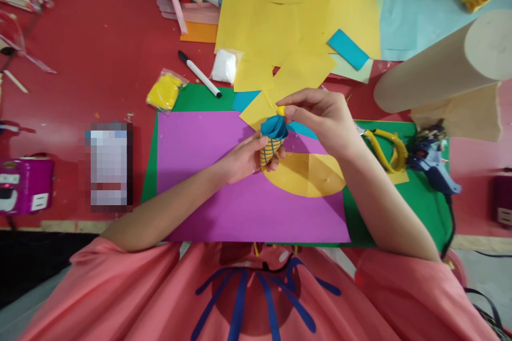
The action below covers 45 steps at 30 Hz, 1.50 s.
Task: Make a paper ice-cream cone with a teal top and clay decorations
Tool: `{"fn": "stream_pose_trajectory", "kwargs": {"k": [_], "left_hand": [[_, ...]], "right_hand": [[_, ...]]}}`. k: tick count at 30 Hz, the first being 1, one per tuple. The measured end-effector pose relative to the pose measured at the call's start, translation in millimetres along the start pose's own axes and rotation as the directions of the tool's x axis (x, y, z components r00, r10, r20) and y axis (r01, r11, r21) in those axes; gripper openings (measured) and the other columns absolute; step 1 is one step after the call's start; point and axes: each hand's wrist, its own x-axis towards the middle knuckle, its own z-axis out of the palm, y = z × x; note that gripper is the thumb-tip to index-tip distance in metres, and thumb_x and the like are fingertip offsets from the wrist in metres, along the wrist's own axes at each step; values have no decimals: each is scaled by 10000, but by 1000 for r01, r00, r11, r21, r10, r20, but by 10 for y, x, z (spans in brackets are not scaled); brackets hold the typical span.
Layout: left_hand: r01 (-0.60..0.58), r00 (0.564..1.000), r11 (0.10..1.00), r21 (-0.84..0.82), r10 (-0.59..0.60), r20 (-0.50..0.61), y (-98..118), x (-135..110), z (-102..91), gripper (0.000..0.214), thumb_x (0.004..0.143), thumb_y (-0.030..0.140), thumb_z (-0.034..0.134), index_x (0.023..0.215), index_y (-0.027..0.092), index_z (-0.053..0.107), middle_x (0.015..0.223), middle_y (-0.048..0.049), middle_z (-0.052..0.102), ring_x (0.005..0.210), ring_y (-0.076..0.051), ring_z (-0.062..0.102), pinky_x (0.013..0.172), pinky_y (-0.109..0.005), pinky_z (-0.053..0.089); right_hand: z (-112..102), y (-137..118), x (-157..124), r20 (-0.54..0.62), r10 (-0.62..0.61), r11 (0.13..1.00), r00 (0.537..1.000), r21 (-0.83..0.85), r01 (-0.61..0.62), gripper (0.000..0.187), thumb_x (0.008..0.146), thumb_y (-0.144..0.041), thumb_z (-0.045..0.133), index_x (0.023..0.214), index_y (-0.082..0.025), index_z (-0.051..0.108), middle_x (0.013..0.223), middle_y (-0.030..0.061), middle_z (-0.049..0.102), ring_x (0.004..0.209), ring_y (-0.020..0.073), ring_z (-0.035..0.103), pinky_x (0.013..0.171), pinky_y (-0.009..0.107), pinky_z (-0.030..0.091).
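My left hand (250, 157) is wrapped round a small paper cone (270, 152), yellow with dark crossing lines. Crumpled blue paper (274, 127) fills the cone's mouth. Just above it, my right hand (320, 114) pinches a small yellow lump (281, 111) between thumb and fingers; whether the lump touches the blue paper, I cannot tell. Beneath both hands lies a purple sheet (208, 208), with a rounded yellow paper piece (308, 176) on it to the right of the cone.
Yellow-handled scissors (386, 149) and a blue glue gun (434, 162) lie on the right, below a large pale roll (432, 64). A black-and-white marker (204, 77), a yellow clay packet (165, 90) and a white packet (226, 66) lie beyond the purple sheet. Yellow sheets (288, 26) cover the back.
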Motion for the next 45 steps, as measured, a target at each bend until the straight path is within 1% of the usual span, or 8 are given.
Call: {"fn": "stream_pose_trajectory", "kwargs": {"k": [5,10,14,22,27,37,42,45], "left_hand": [[-15,1000,1000,6,15,22,-3,-2,1,493,714,565,765,970,182,589,790,-4,685,564,-93,621,508,-211,444],[-27,1000,1000,7,27,10,0,-8,10,513,693,557,796,970,179,586,806,2,688,561,-84,619,517,-197,453],[-23,1000,1000,5,23,9,6,-13,10,521,699,550,798,988,173,584,796,0,691,560,-84,618,504,-196,443],[-22,1000,1000,20,22,17,-3,-13,2,525,713,553,788,1017,177,581,807,1,691,567,-81,620,512,-205,444],[-48,999,999,12,48,22,1,-8,7,516,706,543,801,1000,185,575,805,7,693,562,-78,627,487,-191,432],[-15,999,1000,0,15,-38,23,-22,39,541,663,536,833,983,184,577,782,14,694,551,-73,623,507,-180,456],[-21,1000,1000,7,21,-14,16,-17,26,548,676,546,820,1010,188,574,787,11,694,552,-76,620,484,-184,428],[-35,999,999,8,36,-11,11,-19,20,516,694,534,811,993,186,575,795,8,693,562,-75,622,504,-187,437]], "right_hand": [[-19,8,-8,-46,20,997,999,73,-16,299,914,-470,621,1104,-264,724,881,-18,738,724,90,682,716,222,589],[-9,15,8,-61,-96,991,994,-97,90,224,843,-432,713,887,-215,749,817,-17,725,780,117,693,729,239,600],[7,29,14,-28,-136,984,990,-118,132,106,830,-309,732,862,-209,744,862,-14,723,843,140,707,767,275,608],[9,38,10,-24,-133,983,991,-134,129,137,813,-335,752,868,-210,738,860,-11,716,795,132,689,717,264,601],[-23,29,14,-68,-79,991,995,-115,70,287,868,-454,686,1048,-233,718,899,2,715,811,126,683,729,253,589],[-1,40,14,-17,-99,992,995,-74,98,59,826,-248,728,863,-208,750,857,-10,721,852,153,712,777,303,615],[-7,55,16,-6,-103,990,995,-100,102,74,822,-265,735,865,-206,748,863,-6,718,843,157,710,777,311,618],[-14,56,17,-23,-104,990,994,-96,101,138,850,-302,713,961,-225,741,870,-12,714,820,139,699,768,300,610]]}}
